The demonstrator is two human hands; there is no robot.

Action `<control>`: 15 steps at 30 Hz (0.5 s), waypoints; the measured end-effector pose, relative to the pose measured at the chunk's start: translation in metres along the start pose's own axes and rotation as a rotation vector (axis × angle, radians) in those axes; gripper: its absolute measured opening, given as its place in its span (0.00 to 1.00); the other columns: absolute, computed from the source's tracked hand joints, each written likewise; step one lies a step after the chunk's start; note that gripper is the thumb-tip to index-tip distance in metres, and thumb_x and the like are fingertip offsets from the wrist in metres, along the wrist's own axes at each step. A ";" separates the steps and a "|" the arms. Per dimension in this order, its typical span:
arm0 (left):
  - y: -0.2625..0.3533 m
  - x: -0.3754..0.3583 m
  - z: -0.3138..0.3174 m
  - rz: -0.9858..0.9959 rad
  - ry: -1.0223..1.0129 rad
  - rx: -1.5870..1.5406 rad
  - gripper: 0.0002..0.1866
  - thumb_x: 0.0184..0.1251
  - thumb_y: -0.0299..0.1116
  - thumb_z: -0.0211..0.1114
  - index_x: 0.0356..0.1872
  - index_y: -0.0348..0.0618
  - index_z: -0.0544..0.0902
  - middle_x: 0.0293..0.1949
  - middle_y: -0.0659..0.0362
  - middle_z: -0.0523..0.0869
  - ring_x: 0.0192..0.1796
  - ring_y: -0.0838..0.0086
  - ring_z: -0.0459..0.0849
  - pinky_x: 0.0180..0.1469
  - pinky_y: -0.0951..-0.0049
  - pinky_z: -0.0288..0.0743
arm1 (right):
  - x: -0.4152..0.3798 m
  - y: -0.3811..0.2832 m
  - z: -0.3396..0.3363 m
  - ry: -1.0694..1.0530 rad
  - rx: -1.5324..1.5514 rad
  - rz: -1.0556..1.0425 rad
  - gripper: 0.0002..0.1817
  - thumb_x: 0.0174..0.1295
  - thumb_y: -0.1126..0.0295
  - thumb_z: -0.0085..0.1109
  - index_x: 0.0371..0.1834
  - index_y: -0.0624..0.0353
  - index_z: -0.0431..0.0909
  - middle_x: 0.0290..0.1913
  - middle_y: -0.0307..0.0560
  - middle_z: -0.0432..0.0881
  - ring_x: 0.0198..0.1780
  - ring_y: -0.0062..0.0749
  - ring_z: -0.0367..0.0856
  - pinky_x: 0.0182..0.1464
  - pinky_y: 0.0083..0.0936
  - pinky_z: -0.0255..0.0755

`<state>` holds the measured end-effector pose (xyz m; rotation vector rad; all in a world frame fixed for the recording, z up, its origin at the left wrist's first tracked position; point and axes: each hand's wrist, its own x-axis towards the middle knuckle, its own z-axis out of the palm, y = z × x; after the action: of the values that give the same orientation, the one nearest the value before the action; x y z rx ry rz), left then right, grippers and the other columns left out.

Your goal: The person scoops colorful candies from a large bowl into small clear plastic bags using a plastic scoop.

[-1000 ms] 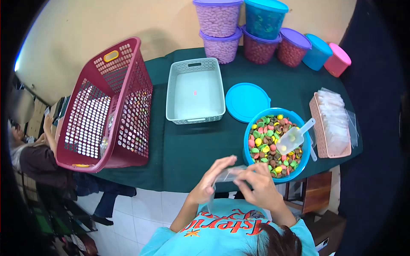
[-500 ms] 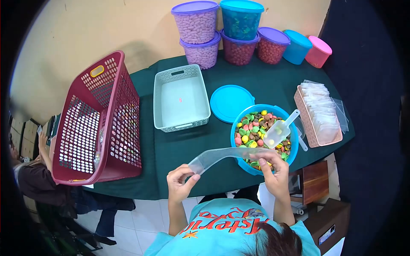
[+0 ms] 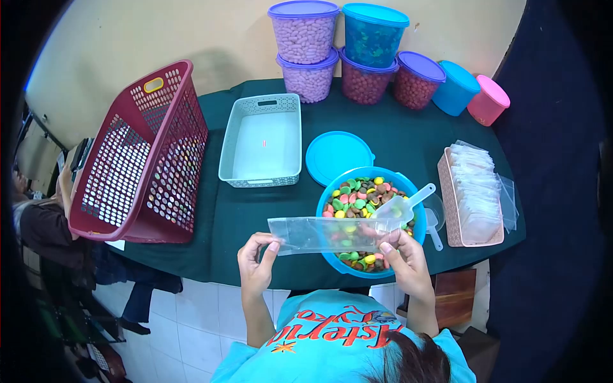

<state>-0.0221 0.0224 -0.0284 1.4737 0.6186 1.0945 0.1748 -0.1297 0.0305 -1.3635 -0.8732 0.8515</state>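
Note:
A clear plastic bag [image 3: 313,235] is stretched flat between my two hands, above the near part of a blue tub [image 3: 377,273]. My left hand [image 3: 258,258] pinches its left end between thumb and fingers. At the other end, my right hand [image 3: 405,262] grips the bag, its fingers partly behind the plastic. Colourful shell-shaped pieces [image 3: 357,196], green, yellow, pink and brown, fill the tub and show through the bag. A translucent scoop [image 3: 399,207] rests on them with its handle pointing up and right.
Left stand a maroon laundry basket [image 3: 172,147] and a pale green tray [image 3: 260,182]. A blue lid [image 3: 338,156] lies behind the tub. Right are a second scoop [image 3: 434,230] and a pink basket [image 3: 450,210] of plastic bags [image 3: 476,191]. Lidded tubs [image 3: 370,38] line the back. Another person [image 3: 54,230] is far left.
The bag, bent in an arch before, is now straighter and flatter, its broad side showing. Both hands still hold it. The camera view has shifted.

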 end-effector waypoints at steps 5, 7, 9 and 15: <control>0.043 -0.010 0.048 0.350 0.333 0.377 0.16 0.45 0.23 0.65 0.38 0.39 0.73 0.44 0.52 0.74 0.49 0.66 0.72 0.50 0.69 0.66 | -0.003 0.008 -0.027 -0.028 -0.001 0.057 0.05 0.62 0.72 0.44 0.32 0.63 0.66 0.50 0.57 0.74 0.31 0.16 0.70 0.34 0.16 0.68; 0.062 -0.017 0.056 0.590 -0.008 0.525 0.25 0.42 0.32 0.71 0.45 0.43 0.73 0.48 0.53 0.73 0.52 0.65 0.71 0.54 0.62 0.62 | -0.005 0.007 -0.034 -0.082 0.022 0.096 0.06 0.62 0.72 0.44 0.32 0.63 0.66 0.49 0.57 0.74 0.30 0.16 0.69 0.35 0.17 0.68; 0.079 -0.013 0.078 0.746 -0.376 0.794 0.31 0.42 0.45 0.70 0.48 0.41 0.72 0.54 0.55 0.70 0.57 0.62 0.67 0.60 0.51 0.52 | -0.005 0.004 -0.036 -0.143 -0.017 0.047 0.08 0.61 0.70 0.47 0.33 0.65 0.69 0.47 0.51 0.77 0.35 0.18 0.72 0.40 0.20 0.68; 0.072 -0.009 0.116 0.509 -0.656 1.144 0.42 0.38 0.49 0.69 0.58 0.43 0.65 0.59 0.58 0.66 0.62 0.65 0.62 0.62 0.43 0.40 | -0.009 0.008 -0.043 -0.235 -0.056 -0.042 0.06 0.59 0.72 0.49 0.33 0.64 0.70 0.27 0.40 0.74 0.31 0.17 0.70 0.35 0.19 0.66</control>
<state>0.0620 -0.0548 0.0461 2.9340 0.3836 0.4790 0.2093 -0.1567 0.0214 -1.3053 -1.1103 0.9746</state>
